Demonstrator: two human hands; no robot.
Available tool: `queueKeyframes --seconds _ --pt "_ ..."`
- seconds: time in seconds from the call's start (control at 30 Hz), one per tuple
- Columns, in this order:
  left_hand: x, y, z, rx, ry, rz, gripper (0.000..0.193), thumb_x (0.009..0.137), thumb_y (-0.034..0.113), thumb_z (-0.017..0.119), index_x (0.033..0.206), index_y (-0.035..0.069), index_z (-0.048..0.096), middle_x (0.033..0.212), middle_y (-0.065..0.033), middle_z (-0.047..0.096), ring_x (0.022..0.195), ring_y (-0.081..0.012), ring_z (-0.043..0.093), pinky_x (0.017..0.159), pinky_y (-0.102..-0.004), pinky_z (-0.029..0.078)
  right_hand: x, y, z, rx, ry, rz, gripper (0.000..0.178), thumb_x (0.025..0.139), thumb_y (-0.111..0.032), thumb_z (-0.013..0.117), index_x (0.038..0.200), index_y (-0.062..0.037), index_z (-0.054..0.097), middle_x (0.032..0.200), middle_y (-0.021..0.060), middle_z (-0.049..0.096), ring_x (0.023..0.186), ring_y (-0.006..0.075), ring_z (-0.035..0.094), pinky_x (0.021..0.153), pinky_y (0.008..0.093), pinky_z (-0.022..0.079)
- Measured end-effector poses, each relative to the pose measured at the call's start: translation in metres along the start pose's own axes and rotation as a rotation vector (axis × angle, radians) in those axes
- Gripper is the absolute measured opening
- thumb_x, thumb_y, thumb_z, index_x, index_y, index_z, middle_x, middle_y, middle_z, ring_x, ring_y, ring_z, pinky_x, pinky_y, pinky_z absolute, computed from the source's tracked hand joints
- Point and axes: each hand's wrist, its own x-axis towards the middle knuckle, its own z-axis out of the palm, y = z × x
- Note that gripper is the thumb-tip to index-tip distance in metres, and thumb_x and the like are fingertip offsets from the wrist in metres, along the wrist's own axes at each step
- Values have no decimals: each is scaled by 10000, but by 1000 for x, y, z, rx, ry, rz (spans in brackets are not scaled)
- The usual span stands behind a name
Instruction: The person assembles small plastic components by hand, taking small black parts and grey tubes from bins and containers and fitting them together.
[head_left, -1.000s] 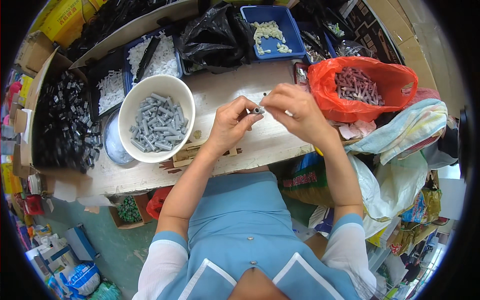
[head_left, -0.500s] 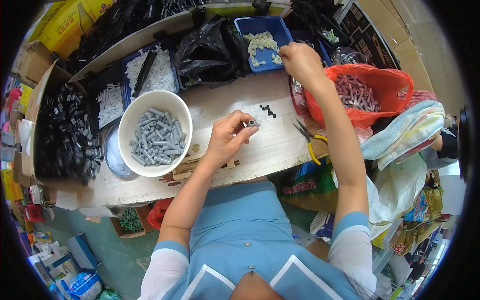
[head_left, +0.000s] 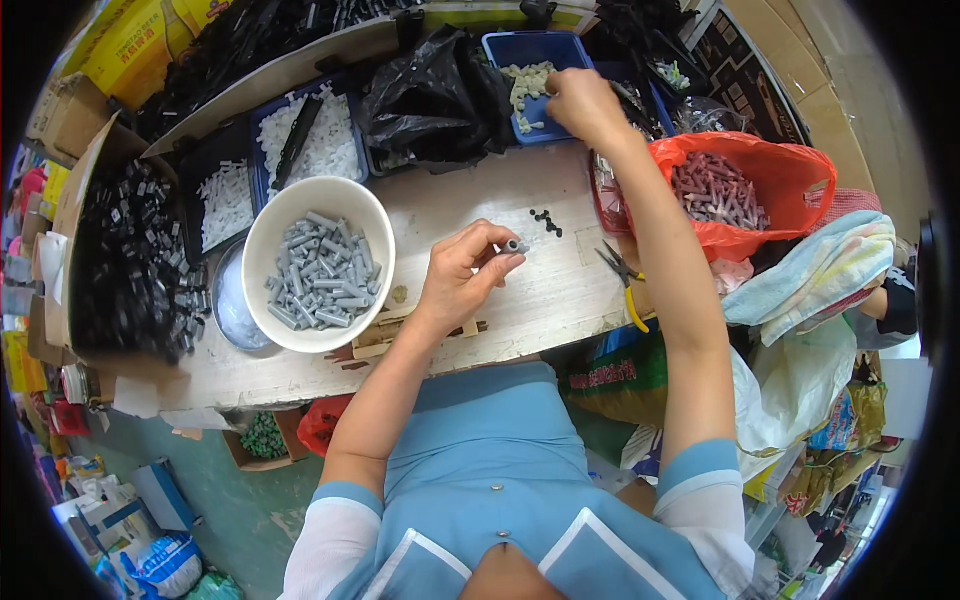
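Over the middle of the table, my left hand [head_left: 465,272] pinches a short grey plastic tube [head_left: 514,247] between thumb and fingers, its open end showing. My right hand [head_left: 585,103] reaches to the right side of a blue plastic bin [head_left: 590,48] at the back. Small pale yellow-green pieces [head_left: 530,85] lie in that bin. The right fingertips are closed together at its inner edge, and whatever is between them is hidden. Just beyond my left hand lie several tiny black parts [head_left: 547,222]. More grey tubes [head_left: 325,275] fill a white bowl [head_left: 383,215] on the left.
Yellow-handled pliers [head_left: 630,290] lie near the table's front right edge. Beyond my right forearm is a red bag [head_left: 805,235] of pinkish pieces. A black plastic bag [head_left: 430,105] stands beside the blue bin. White parts fill trays behind the bowl; a cardboard box [head_left: 65,270] holds black parts.
My right hand has shifted slightly toward the back, along the blue bin's right side. My left hand still holds the grey tube. The whole view has slid a little.
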Motion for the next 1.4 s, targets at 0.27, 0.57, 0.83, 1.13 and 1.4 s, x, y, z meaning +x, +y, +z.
queueKeyframes --seconds 0.27,0.57,0.83,1.13,1.4 --pt "-1 2 -2 -30 25 -9 107 781 29 624 871 -4 577 744 -27 542 554 -57 515 471 -181 426 -92 -24 -50 1131 -144 -35 139 787 -55 592 913 -9 629 835 22 628 713 85 562 629 210 457" --pt "-2 2 -1 -2 9 -12 125 778 36 630 887 -4 582 742 -25 543 551 -56 513 462 -181 430 -146 -39 -23 1121 -92 -174 94 735 41 616 828 22 621 818 54 592 752 108 551 638 220 448" --pt "-2 -4 -1 0 21 63 134 777 39 633 893 -4 580 734 -22 535 528 -51 490 446 -182 393 -145 -45 -17 925 67 -400 100 736 46 613 831 19 596 779 71 576 708 153 554 596 241 438" --pt "-1 -2 -2 101 44 105 147 755 41 650 868 -12 573 709 -29 533 564 -79 478 497 -217 380 -144 -53 -21 826 72 -394 68 711 27 601 754 13 551 698 106 537 672 255 530 573 323 418" --pt "-2 1 -5 203 24 116 113 738 40 659 802 -15 584 645 -36 531 556 -90 472 495 -232 378 -148 -55 -10 895 -118 -157 67 731 18 590 749 20 526 669 50 527 586 99 466 540 230 384"
